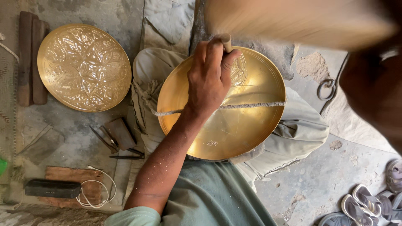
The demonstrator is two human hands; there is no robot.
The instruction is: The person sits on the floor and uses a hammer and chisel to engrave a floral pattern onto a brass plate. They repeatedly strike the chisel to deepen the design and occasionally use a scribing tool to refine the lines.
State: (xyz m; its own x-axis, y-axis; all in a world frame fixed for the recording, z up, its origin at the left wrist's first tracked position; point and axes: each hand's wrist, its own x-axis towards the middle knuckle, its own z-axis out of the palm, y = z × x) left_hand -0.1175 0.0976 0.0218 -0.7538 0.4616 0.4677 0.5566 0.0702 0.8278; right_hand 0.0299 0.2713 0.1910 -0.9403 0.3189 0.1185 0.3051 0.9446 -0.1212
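- brass dish (238,125) on lap: smooth gold bowl, part-engraved near top rim, cord (251,105) across it
- left hand (209,79) fisted around punch (226,42)
- right hand (372,83) blurred, grip can't tell

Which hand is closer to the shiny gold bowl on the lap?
Left. The left hand lies over the bowl, gripping a tool. The right hand is blurred, off the bowl's right edge.

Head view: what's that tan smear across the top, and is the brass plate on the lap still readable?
Head view: the smear is motion blur, too streaked to identify; the brass plate is sharp with mild glare; the left hand gripping a punch is in focus.
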